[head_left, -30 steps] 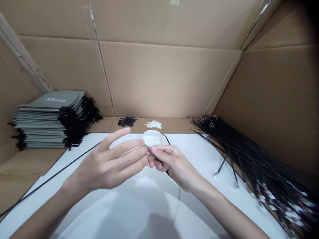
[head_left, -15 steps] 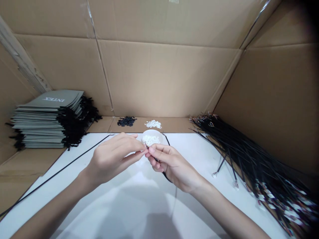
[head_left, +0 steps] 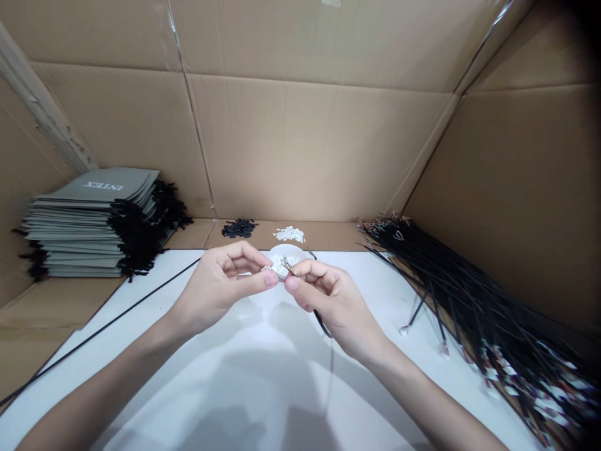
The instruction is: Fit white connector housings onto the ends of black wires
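- The cable [head_left: 322, 323] is at the centre of the frame; its black sheath bends below the right hand [head_left: 342, 308], and its thin wires [head_left: 290, 268] poke out at the fingertips.
- The right hand is pinched on the cable's wire end, thumb against forefinger.
- The left hand [head_left: 213, 282] is closed, thumb and forefinger together, on a small white connector [head_left: 267, 268], just left of the wires. A narrow gap parts the two hands; whether any wire joins the connector is too small to tell.
- The cable looks light, with a sheath springy enough to hold a curve; a grip on the sheath close to the wires should steady it best.
- The bare wires seem soft and easily splayed or bent, so they call for a light touch near their tips.
- The connector is probably hard, smooth plastic, almost weightless and easy to drop; its sides look the surest hold, leaving its slotted face free.
- Behind the fingertips, the bowl [head_left: 287, 249] holds more white bits. Above it in the frame lie a white pile [head_left: 289, 234] and a black pile [head_left: 239, 228].
- A bundle [head_left: 451, 300] of cables fills the right of the frame; a grey stack [head_left: 79, 238] stands at the left.
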Action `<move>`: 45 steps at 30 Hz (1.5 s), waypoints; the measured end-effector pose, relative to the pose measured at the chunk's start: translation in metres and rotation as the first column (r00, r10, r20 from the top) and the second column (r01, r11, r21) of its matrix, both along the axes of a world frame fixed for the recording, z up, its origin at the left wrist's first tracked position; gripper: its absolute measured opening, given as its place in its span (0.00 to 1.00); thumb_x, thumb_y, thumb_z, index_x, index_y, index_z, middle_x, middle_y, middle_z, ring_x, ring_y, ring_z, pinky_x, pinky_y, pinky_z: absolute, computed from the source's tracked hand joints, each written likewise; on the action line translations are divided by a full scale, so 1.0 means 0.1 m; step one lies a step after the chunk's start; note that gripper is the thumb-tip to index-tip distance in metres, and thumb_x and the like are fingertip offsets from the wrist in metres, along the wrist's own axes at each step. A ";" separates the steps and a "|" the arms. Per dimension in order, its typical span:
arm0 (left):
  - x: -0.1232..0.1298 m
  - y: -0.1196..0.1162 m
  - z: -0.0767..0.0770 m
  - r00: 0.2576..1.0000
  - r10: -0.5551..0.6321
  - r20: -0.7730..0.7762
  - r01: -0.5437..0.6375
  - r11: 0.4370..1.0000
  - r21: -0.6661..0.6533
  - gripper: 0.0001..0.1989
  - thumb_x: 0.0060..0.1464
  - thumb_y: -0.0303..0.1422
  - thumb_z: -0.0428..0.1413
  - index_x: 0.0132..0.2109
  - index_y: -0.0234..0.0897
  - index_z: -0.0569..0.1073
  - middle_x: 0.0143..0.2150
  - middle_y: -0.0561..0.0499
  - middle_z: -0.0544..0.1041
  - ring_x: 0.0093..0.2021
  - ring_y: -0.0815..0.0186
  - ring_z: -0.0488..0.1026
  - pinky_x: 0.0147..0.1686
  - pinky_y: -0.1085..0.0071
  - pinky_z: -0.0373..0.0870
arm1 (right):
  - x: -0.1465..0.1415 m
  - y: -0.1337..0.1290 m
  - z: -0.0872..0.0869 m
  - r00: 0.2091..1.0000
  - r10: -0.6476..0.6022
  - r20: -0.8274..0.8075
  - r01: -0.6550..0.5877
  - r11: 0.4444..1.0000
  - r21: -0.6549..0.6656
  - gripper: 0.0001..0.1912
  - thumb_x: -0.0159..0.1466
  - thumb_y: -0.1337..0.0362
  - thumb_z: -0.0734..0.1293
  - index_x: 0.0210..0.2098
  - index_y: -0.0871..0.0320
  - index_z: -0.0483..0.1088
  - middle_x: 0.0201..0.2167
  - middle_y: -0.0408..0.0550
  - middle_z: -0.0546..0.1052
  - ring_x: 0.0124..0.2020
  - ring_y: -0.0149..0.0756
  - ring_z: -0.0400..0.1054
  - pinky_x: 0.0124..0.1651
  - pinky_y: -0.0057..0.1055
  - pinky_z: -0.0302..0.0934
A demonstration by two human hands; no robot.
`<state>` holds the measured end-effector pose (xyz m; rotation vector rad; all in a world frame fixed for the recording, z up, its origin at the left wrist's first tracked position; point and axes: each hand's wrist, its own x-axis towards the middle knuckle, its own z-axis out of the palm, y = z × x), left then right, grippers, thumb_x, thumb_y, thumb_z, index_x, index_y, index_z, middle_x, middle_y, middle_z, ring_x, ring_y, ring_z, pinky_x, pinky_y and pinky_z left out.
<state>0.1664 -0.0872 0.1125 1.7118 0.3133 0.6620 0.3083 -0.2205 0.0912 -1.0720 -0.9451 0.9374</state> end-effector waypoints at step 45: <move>-0.11 -0.09 -0.22 0.939 0.194 0.282 -0.321 0.210 0.924 0.03 0.59 0.29 0.60 0.41 0.43 0.75 0.31 0.55 0.81 0.31 0.62 0.78 0.32 0.68 0.72 | -0.13 0.01 -0.12 0.923 -0.316 0.222 0.296 0.948 0.118 0.12 0.65 0.61 0.69 0.27 0.57 0.66 0.23 0.39 0.64 0.25 0.29 0.55 0.29 0.28 0.51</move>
